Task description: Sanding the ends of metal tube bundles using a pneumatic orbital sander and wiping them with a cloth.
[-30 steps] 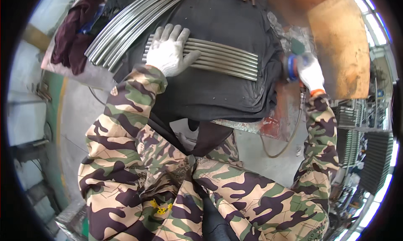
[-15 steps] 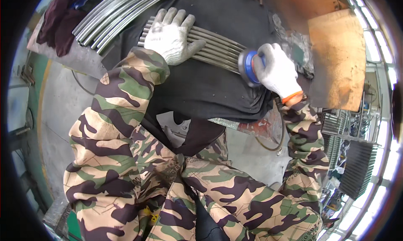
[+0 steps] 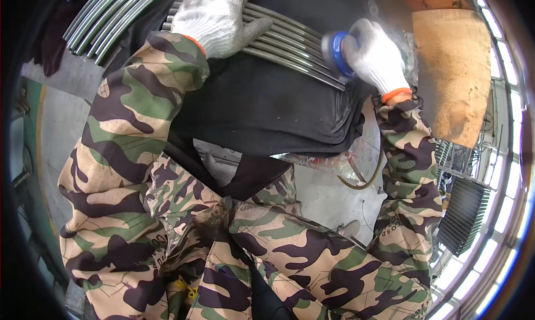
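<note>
A row of straight, slender metal rods [image 3: 290, 45] lies side by side on a black cloth [image 3: 267, 114] at the far middle of the scene, slanting from the far left down toward the near right. The rods are silvery grey and smooth, with bright streaks of light along their upper sides; they lie close together, and the right end of the nearest one shows clear while other ends are hidden behind the tool. The left hand [image 3: 212, 22], in a whitish knitted glove with an orange cuff edge, lies palm down across the left part of the row, its fingers stretched out and its thumb spread to the right along the rods. The right hand [image 3: 376, 55], gloved alike, has its fingers curled around a round blue-rimmed tool [image 3: 337, 54] at the right end of the row; the tool's left face is blurred, and I cannot tell whether it touches the metal. A second bundle of silvery tubes [image 3: 111, 19], bowed in a curve, lies at the far left. A tan board [image 3: 451, 74] stands at the far right. Beyond the right sleeve [image 3: 409, 169], a dark stack of closely set bars [image 3: 463, 217] shows, too small to make out further.
</note>
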